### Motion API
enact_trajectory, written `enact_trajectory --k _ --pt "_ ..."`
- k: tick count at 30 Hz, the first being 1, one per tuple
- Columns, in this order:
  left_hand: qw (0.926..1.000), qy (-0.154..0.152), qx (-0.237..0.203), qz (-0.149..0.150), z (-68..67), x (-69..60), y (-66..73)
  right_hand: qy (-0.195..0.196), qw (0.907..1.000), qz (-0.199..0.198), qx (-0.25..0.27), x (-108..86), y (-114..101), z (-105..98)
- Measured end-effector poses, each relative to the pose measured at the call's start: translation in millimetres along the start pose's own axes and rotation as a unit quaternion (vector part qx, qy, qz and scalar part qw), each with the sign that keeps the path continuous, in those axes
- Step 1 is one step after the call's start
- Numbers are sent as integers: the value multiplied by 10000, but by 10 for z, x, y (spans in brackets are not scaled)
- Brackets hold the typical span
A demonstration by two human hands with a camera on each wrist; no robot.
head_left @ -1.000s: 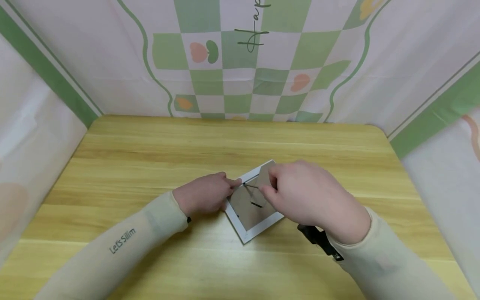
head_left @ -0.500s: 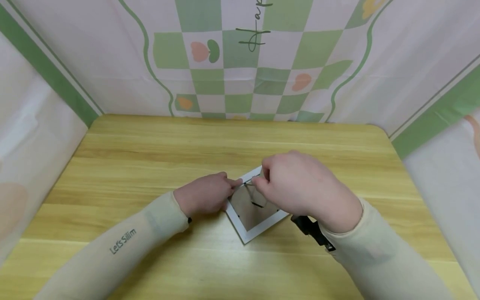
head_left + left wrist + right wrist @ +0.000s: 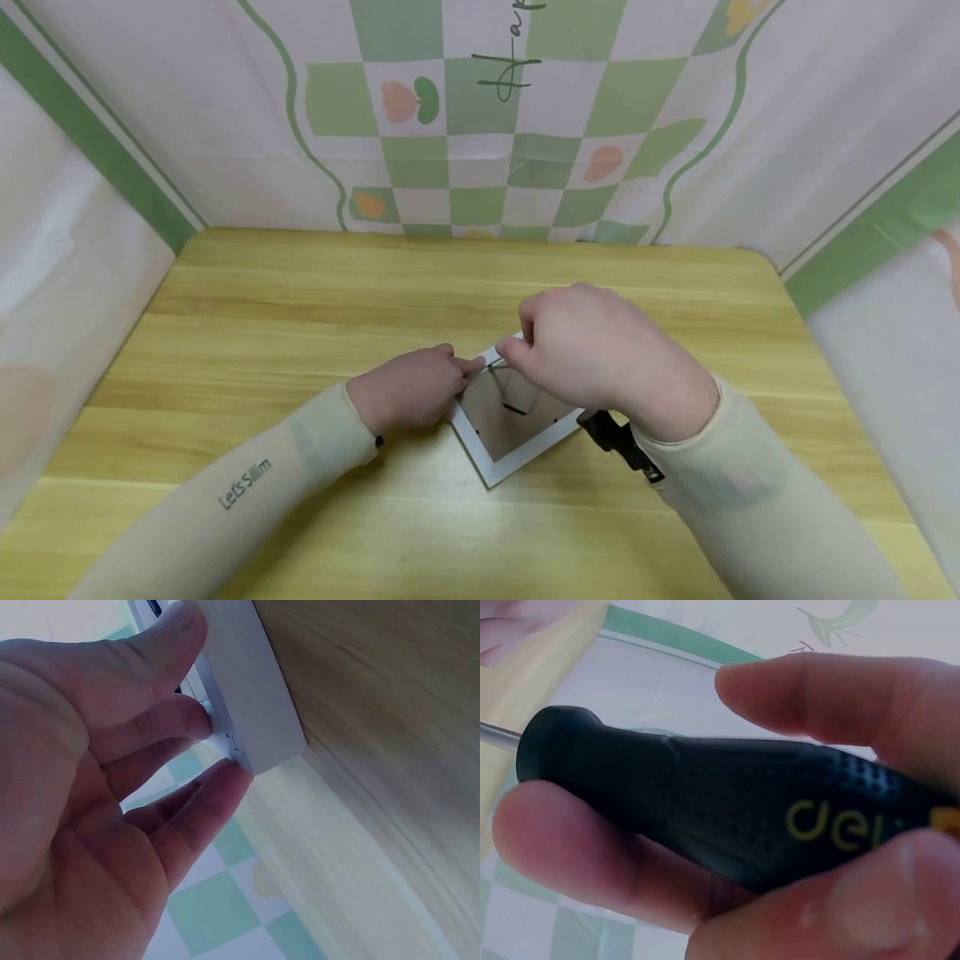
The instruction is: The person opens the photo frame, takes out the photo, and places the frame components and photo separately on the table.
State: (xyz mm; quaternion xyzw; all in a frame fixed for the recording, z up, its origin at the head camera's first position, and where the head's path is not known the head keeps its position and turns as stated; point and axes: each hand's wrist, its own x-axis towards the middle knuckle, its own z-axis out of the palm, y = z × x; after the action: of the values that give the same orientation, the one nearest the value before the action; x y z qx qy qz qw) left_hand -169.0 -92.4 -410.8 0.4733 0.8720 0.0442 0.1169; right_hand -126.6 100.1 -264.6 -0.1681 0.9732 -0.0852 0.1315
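A white-edged picture frame (image 3: 534, 450) lies face down, turned cornerwise on the table, its brown backing board (image 3: 495, 429) uppermost. Small dark tabs and a black slot show on the board. My left hand (image 3: 408, 387) grips the frame's left corner; in the left wrist view the thumb is on top and bent fingertips touch the side. In my right hand (image 3: 607, 358), above the frame's far part, is a screwdriver (image 3: 667, 780) with a dark "deli" handle, held between thumb and fingers. The hand hides most of the tool in the head view; its tip's contact is unclear.
The wooden table (image 3: 300, 283) extends around the frame. Behind it hangs a green-and-white checked curtain (image 3: 480, 158), with more fabric at both sides. A black strap (image 3: 622, 446) sits at the right wrist.
My right hand has moved up and slightly left with the screwdriver, now covering more of the frame's upper edge. My left hand and the picture frame have stayed in place.
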Motion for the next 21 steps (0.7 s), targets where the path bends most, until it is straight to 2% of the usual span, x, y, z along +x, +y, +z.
enact_trajectory --k 9,21 --pt "10000 -7 -59 -54 -11 -13 10 -10 10000 16 -85 37 -20 -43" --pt "9999 67 -7 83 -8 -35 16 -227 9997 54 26 107 -38 -84"
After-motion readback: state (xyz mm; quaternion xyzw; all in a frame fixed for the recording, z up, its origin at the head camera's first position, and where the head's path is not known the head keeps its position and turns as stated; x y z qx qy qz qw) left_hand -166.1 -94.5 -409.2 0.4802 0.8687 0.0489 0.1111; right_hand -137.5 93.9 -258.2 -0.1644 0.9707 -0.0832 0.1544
